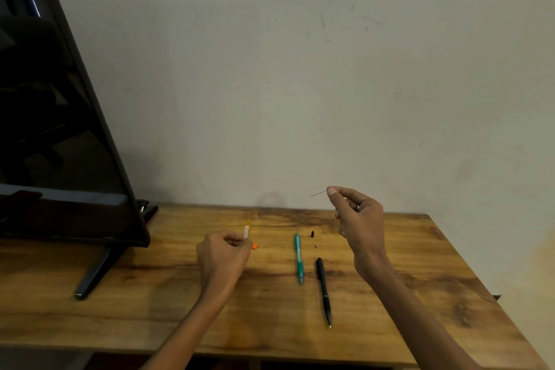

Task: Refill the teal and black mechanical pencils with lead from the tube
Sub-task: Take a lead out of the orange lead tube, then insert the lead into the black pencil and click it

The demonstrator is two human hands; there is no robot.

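Two bare hands are raised over a wooden table (270,324); the left hand (223,254) hovers low over the table's middle, fingers curled into a loose fist, thumb and fingers pinched on a thin lead tube (246,231) that sticks up and away from the knuckles, its far tip yellowish. The right hand (359,216) is lifted higher, to the right and nearer the wall, thumb and forefinger pressed together on a single lead (318,193), a hair-thin dark line pointing left out of the fingertips; the other fingers fold loosely beneath.

On the table just right of the left hand lies a small orange cap (255,246). Between the two hands lies the teal pencil (298,258), running lengthwise, tip toward the near edge; just beside it on the right, slightly nearer, lies the black pencil (323,291), roughly parallel, tip also toward the near edge; the two do not touch. Beyond the black pencil's far end sit two tiny loose pieces, a black cap (312,234) and a small grey bit (316,246), too small to make out further.

At the left a dark, switched-off screen (60,129) stands on a slanted foot (93,275); a plain pale wall (300,69) rises behind the table.
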